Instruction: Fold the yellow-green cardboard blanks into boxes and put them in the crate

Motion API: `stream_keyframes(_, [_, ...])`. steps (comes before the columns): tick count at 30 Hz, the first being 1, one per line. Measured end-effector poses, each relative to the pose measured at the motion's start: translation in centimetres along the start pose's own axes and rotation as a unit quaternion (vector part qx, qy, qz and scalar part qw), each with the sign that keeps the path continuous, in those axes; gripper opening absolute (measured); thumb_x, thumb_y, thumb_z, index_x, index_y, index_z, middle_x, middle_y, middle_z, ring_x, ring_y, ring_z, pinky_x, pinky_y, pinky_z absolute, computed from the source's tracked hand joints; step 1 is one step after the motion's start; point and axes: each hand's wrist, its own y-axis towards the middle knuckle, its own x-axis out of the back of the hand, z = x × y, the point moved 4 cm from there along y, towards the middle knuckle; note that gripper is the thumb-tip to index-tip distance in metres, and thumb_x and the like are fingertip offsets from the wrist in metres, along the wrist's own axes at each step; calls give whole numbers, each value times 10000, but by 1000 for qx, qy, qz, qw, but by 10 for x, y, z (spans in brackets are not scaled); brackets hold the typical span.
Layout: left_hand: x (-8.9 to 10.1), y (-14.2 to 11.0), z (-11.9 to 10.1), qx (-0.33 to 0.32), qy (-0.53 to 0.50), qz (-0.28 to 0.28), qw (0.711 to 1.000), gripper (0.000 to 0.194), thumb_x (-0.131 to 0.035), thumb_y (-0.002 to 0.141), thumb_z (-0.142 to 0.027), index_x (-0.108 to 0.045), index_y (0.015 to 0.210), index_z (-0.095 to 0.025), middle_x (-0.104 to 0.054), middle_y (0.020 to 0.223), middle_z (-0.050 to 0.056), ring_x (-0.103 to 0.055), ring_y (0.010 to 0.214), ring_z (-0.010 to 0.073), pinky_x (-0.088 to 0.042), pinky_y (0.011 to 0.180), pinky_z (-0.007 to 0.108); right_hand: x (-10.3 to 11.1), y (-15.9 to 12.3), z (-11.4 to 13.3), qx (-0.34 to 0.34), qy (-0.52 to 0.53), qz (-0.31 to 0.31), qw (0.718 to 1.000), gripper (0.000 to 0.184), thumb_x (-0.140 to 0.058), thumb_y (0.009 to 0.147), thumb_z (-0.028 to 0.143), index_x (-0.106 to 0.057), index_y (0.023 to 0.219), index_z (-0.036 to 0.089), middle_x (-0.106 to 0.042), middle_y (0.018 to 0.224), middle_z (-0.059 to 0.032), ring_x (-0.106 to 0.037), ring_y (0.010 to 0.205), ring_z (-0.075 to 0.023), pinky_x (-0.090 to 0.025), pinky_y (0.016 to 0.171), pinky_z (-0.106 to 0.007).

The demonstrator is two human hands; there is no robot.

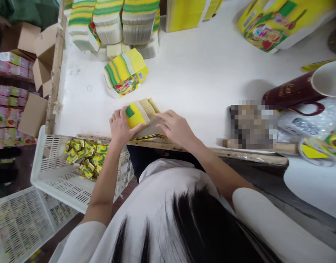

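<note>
White tabletop (206, 73) is spreading out before me, its one near edge of worn wood running just beyond my shirt (162, 182). Below that edge, to my left, two white plastic crates are standing: the nearer-to-table crate (38, 160) is holding a heap of small yellow-and-green boxes (87, 157), too many for me to count, and the other crate (14, 219) is sitting lower, at the side.

Right at the wooden edge, my two hands are meeting one stack of flat cartons (136, 114), which is lying on the tabletop with its pale flaps fanning. My left hand (120, 126) is spreading around the left end, its thumb reaching along the near side. My right hand (176, 128) is keeping its thumb and forefinger apart at the right end; I cannot tell whether it is pinching any sheet.

Off to the right, one maroon mug (291, 89) with one handle is resting beside some clear bubble wrap (329, 115).

Just past my hands, one smaller bundle of printed cartons (126, 73) is lying by itself. Farther back on the left, at least three piles of folded cartons (109, 22) are standing side by side; one yellow block (184, 14) is standing near them, and one large printed bundle (277, 29) is lying at the far right.

Beyond the tabletop's left edge, brown cardboard (33, 113) is leaning by many pink and yellow packs (11, 102).
</note>
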Motion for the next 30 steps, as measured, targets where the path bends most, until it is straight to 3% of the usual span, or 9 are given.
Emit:
stream_keyframes(3, [0, 0, 0, 2, -3, 0, 1000, 897, -655, 749, -683, -393, 1432, -164, -526, 1323, 193, -485, 1239, 389, -371, 1043, 489, -11, 6, -3, 23, -89, -20, 996, 298, -505, 958, 160, -702, 1175, 218, -665, 1058, -97, -612, 976, -237, -503, 827, -351])
stream_keyframes(8, [0, 0, -1, 5, -7, -1, 1000, 895, -664, 748, -669, -402, 1428, -149, -526, 1316, 196, -491, 1232, 388, -370, 1050, 488, -17, -3, -6, 52, -150, -47, 986, 346, -417, 1002, 171, -721, 1156, 229, -679, 1065, -96, -578, 960, -235, -480, 813, -346])
stream_keyframes(21, [0, 0, 0, 18, -8, 0, 1000, 877, -649, 745, -675, -409, 1427, -179, -529, 1316, 182, -487, 1241, 389, -372, 1046, 478, -16, -9, -1, 76, -184, -28, 980, 373, -395, 976, 101, -710, 1137, 216, -679, 1149, -96, -565, 953, -240, -451, 875, -377])
stream_keyframes(26, [0, 0, 0, 15, -7, -7, 1000, 878, -649, 744, -684, -418, 1424, -178, -539, 1305, 184, -493, 1233, 390, -374, 1040, 480, -13, 2, 5, 76, -199, -21, 977, 256, -462, 980, 168, -714, 932, 180, -673, 1030, -125, -551, 929, -258, -442, 820, -370])
stream_keyframes(30, [0, -1, -1, 12, -4, -7, 1000, 896, -645, 745, -693, -417, 1426, -157, -535, 1311, 191, -497, 1228, 388, -376, 1041, 477, -15, 19, 10, 52, -215, 14, 975, 187, -489, 949, 148, -674, 923, 157, -670, 921, -126, -560, 816, -250, -391, 727, -360])
